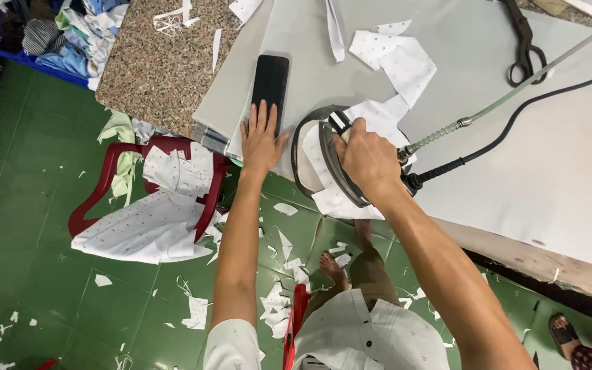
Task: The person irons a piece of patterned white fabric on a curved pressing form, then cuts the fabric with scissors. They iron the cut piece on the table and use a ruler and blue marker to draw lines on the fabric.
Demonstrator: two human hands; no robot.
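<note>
Both forearms reached out from the white shirt toward the bench. His right hand [368, 159] was wrapped tight round the handle of the steam iron [334, 164], fingers closed, holding it down on a small white patterned fabric piece [378, 120] near the front edge of the grey pressing board [515, 157]. His left hand [262, 137] lay flat and spread, palm down, just beside the iron, fingertips touching a dark phone [270, 82] that rested on the board.

To press well, I judged he wanted that flat hand keeping the cloth smooth and taut while staying clear of the hot sole, and the iron moving evenly so no crease was set in. The steam hose [515, 96] and black cord [515, 120] trailed off to the right and needed slack.

Further back lay more cut white pieces [395, 58] and black shears [523, 44]. Off the bench, a red plastic chair [104, 185] held a heap of the same fabric, and scraps littered the green floor [35, 274].
</note>
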